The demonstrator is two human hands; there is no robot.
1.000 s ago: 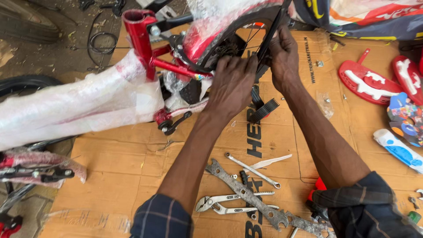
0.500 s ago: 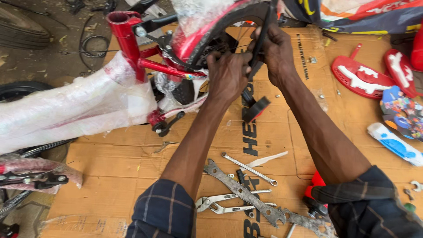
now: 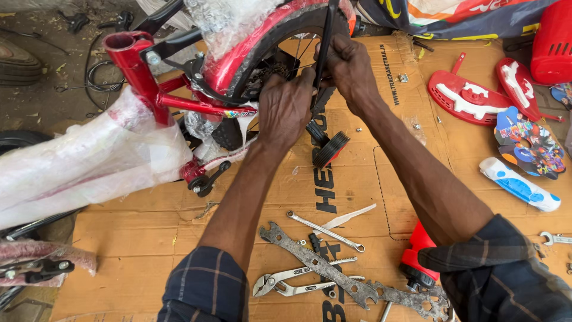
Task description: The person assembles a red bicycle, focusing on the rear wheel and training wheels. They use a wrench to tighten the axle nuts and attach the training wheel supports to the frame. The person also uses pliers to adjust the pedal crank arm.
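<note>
Both hands are at the rear wheel (image 3: 280, 53): left hand (image 3: 287, 107) pinches near the hub, right hand (image 3: 348, 62) grips a black stay (image 3: 325, 42). Bike's still half-wrapped, wrenches (image 3: 316, 262) lie unused, so plenty left.

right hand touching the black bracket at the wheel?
Touching. The head view shows the right hand with fingers wrapped around the black bracket beside the rear wheel; no gap visible.
</note>
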